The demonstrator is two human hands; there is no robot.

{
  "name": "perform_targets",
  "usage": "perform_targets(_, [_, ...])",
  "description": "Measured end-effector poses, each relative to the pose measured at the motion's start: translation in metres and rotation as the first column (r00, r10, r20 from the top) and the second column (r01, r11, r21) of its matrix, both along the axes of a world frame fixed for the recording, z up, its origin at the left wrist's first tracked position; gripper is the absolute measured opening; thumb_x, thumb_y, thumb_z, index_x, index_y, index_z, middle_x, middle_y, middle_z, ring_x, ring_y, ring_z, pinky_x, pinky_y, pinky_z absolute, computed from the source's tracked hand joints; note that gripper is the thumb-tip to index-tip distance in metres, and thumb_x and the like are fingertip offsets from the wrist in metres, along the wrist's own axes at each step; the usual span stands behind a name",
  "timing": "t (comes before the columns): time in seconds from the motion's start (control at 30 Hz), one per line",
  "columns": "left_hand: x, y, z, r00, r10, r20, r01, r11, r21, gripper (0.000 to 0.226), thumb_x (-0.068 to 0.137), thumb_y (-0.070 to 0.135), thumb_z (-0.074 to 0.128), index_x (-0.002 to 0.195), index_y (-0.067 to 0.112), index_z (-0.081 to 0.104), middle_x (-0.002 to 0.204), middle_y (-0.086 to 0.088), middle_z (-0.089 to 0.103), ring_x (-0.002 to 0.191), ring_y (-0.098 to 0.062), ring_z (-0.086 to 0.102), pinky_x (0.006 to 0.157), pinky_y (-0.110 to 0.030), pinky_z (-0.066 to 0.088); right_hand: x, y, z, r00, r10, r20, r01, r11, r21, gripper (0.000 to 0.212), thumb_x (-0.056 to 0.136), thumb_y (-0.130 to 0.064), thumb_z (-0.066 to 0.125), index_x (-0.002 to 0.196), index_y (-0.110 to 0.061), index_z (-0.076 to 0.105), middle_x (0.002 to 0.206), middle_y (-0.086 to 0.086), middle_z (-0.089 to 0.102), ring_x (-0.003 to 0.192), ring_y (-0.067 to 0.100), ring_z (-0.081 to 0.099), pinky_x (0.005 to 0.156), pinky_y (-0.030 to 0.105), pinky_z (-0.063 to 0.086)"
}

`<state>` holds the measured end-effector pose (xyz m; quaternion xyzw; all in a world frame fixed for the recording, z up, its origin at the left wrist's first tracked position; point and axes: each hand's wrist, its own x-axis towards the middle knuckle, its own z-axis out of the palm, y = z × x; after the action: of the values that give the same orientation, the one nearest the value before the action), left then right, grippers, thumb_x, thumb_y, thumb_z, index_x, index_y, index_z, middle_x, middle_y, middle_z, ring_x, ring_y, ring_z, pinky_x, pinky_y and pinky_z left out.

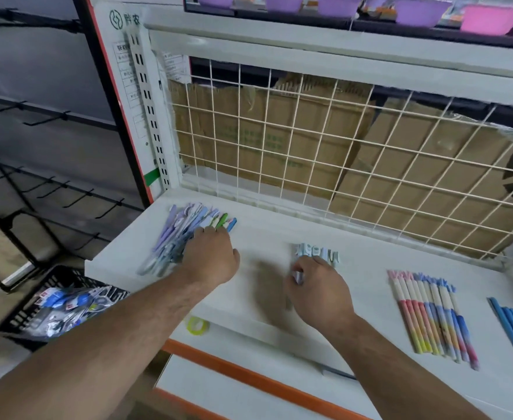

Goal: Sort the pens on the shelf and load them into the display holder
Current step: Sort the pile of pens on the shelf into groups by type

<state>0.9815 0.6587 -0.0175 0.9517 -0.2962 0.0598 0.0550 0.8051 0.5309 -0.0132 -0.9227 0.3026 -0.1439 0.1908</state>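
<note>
Fingers of right hand pinched on pale blue-white plastic pen; grip of left hand on mixed purple pen heap, 10 o'clock, undeterminable. Sorting judged underway; matching pen needed next.

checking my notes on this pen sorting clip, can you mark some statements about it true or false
1. The left hand rests on the purple and blue pen pile. True.
2. The right hand is on the gradient pens. False: it grips the pale blue pens; the gradient pens lie apart, to its right.
3. A black crate sits on the floor left of the shelf. True.
4. The tape roll is red. False: it is yellow-green.
</note>
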Motion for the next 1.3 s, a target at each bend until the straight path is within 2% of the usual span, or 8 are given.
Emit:
perform_targets(0.13, [0.027,0.004,-0.005,0.999,-0.033,-0.028,0.033,0.999,0.021,0.035,0.092,0.040,0.049,0.106,0.010,0.060,0.099,-0.008,0.064,0.091,-0.024,0.057,0.061,-0.030,0.039,0.025,0.011,0.000,1.000,-0.020,-0.013,0.020,0.999,0.049,0.024,0.092,-0.038,0.058,0.113,-0.030,0.065,0.111,-0.009,0.063,0.088,0.015,0.067,0.079,0.029,0.052])
perform_targets(0.37, [0.054,-0.008,-0.016,0.987,-0.158,-0.035,0.160,0.985,0.063,0.042,0.090,0.052,0.055,0.094,0.010,0.064,0.083,-0.006,0.061,0.073,-0.022,0.058,0.053,-0.027,0.036,0.049,0.021,0.000,0.997,-0.072,0.002,0.072,0.996,0.061,0.024,0.093,-0.037,0.059,0.114,-0.028,0.067,0.114,-0.013,0.063,0.091,0.010,0.064,0.084,0.028,0.051])
perform_targets(0.7, [0.066,-0.025,-0.020,0.982,-0.185,-0.047,0.189,0.978,0.085,0.038,0.088,0.028,0.060,0.118,0.008,0.048,0.114,-0.012,0.056,0.101,-0.024,0.058,0.065,-0.029,0.037,0.062,0.024,0.000,0.992,-0.122,0.016,0.120,0.990,0.078,0.018,0.092,-0.034,0.060,0.107,-0.028,0.067,0.109,-0.014,0.064,0.087,0.007,0.063,0.081,0.026,0.049])
perform_targets(0.87, [0.064,-0.026,-0.015,0.969,-0.228,-0.090,0.238,0.964,0.122,0.032,0.087,0.022,0.057,0.116,0.008,0.052,0.107,-0.008,0.062,0.099,-0.024,0.063,0.065,-0.029,0.039,0.067,0.024,0.000,0.993,-0.120,0.013,0.119,0.990,0.074,0.017,0.092,-0.034,0.060,0.106,-0.027,0.068,0.108,-0.014,0.064,0.085,0.007,0.063,0.082,0.026,0.049])
perform_targets(1.0, [0.061,-0.029,-0.009,0.956,-0.219,-0.197,0.251,0.956,0.155,0.027,0.082,0.010,0.059,0.109,0.015,0.054,0.070,0.006,0.042,0.086,-0.022,0.064,0.061,-0.027,0.038,0.069,0.024,0.000,0.995,-0.098,0.027,0.096,0.992,0.080,0.016,0.092,-0.031,0.062,0.105,-0.025,0.069,0.106,-0.011,0.065,0.085,0.009,0.063,0.083,0.027,0.049])
perform_targets(1.07, [0.058,-0.033,-0.006,0.948,-0.207,-0.240,0.257,0.945,0.200,0.033,0.081,0.007,0.058,0.113,0.015,0.055,0.072,0.005,0.043,0.092,-0.023,0.066,0.061,-0.027,0.038,0.069,0.024,0.000,0.996,-0.092,0.017,0.090,0.992,0.089,0.016,0.092,-0.032,0.062,0.105,-0.025,0.068,0.106,-0.011,0.064,0.085,0.009,0.063,0.083,0.027,0.049])
perform_targets(1.2, [0.048,-0.040,-0.004,0.937,-0.214,-0.275,0.297,0.904,0.309,0.058,0.084,0.006,0.058,0.139,0.018,0.046,0.108,-0.002,0.063,0.100,-0.024,0.066,0.066,-0.029,0.042,0.067,0.024,0.000,0.996,-0.087,0.003,0.086,0.991,0.103,0.015,0.092,-0.032,0.062,0.104,-0.024,0.069,0.104,-0.010,0.066,0.084,0.011,0.063,0.083,0.030,0.051])
perform_targets(1.3, [0.041,-0.039,-0.004,0.932,-0.213,-0.293,0.301,0.906,0.297,0.038,0.086,0.008,0.056,0.124,0.010,0.052,0.093,-0.002,0.062,0.093,-0.024,0.066,0.068,-0.029,0.043,0.061,0.023,-0.001,0.995,-0.097,-0.008,0.097,0.988,0.117,0.016,0.092,-0.032,0.062,0.104,-0.024,0.069,0.103,-0.010,0.067,0.085,0.011,0.063,0.082,0.030,0.050])
